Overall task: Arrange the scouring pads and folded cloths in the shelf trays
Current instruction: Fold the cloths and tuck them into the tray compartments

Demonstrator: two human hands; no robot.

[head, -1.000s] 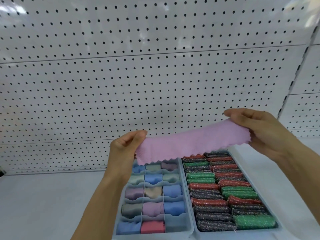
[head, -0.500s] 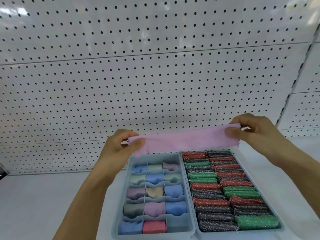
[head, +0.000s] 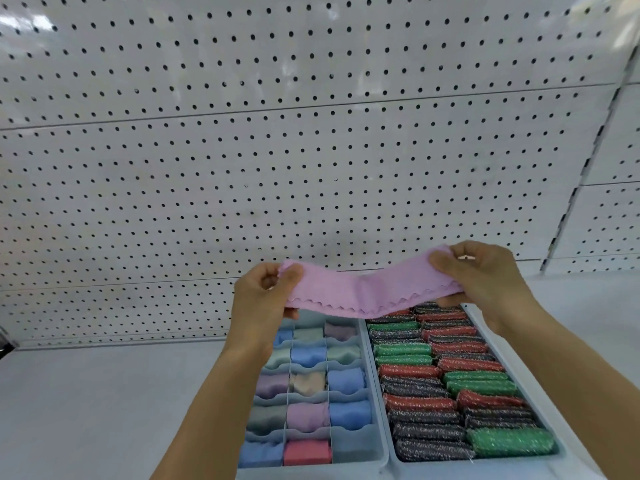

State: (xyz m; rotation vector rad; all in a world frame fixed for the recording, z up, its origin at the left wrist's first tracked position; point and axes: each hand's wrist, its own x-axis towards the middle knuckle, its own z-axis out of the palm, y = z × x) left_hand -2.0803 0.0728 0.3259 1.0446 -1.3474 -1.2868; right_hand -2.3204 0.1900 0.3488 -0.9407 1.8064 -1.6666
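Observation:
A pink cloth [head: 370,289] with a zigzag edge hangs folded into a long narrow strip above the trays. My left hand [head: 263,299] pinches its left end and my right hand [head: 481,278] pinches its right end. Below sits a divided tray [head: 375,455] with rolled cloths in blue, pink, grey, green and red, one per cell; its front right cell looks bare. To the right, a second tray [head: 485,327] holds two rows of glittery scouring pads [head: 450,386] in red, green and dark silver.
A white pegboard wall [head: 311,150] rises behind the trays. The trays stand on a white shelf [head: 104,410], which stretches bare to the left. A dark object [head: 3,344] pokes in at the far left edge.
The cloth has been folded narrower, from a broad sheet to a slim strip. Both hands have moved closer together and stay on its ends.

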